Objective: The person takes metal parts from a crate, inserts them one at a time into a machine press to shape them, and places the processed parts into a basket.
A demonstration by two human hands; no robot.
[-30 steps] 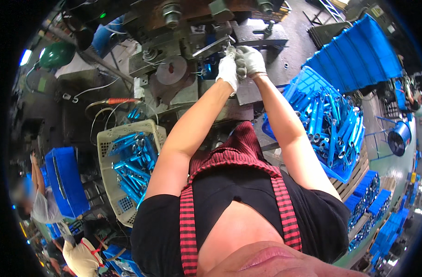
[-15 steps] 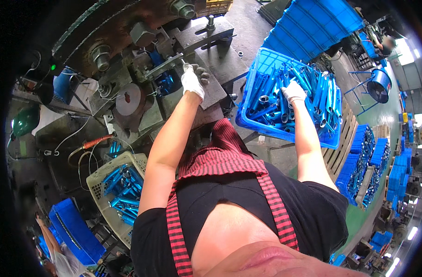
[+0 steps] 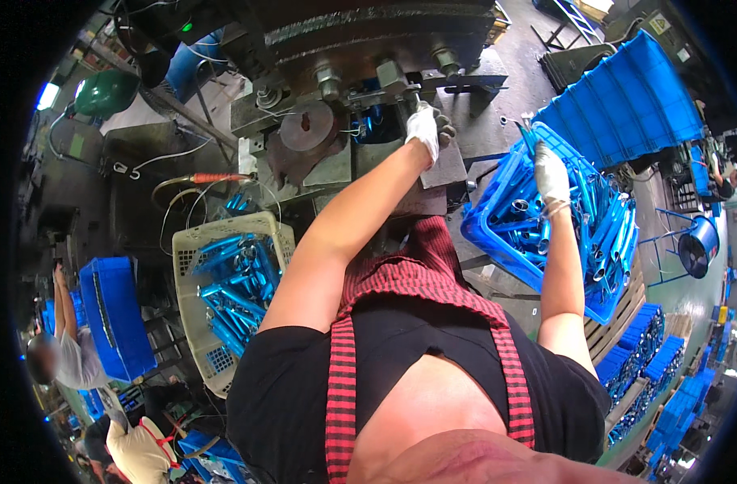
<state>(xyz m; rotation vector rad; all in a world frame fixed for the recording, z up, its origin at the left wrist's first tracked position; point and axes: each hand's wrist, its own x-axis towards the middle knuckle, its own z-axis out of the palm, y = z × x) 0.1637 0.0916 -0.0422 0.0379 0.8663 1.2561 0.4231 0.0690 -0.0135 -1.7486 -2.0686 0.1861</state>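
My left hand (image 3: 426,135), in a white glove with grey fingertips, is at the front of a press (image 3: 385,48). Its fingers close on a thin metal rod (image 3: 418,98) that runs up toward the die; the far end is hard to make out. Within the die, left of that hand, lies a shiny blue part (image 3: 372,125). Over the far left side of a blue crate (image 3: 497,246), my gloved right hand (image 3: 552,173) grips a blue metal tube (image 3: 530,139), its end jutting past the fingers. Many similar blue tubes (image 3: 602,218) fill the crate.
A cream basket (image 3: 187,298) of blue pieces stands left of my body. Behind the crate leans a large blue bin (image 3: 626,101). A round steel disc (image 3: 307,126) sits beside the die. Farther right is a drum fan (image 3: 697,246); another person (image 3: 82,355) is at far left.
My right hand has lifted from among the tubes, now with one in its grip, moving toward the press. My left hand stays by the die. The whole view has turned.
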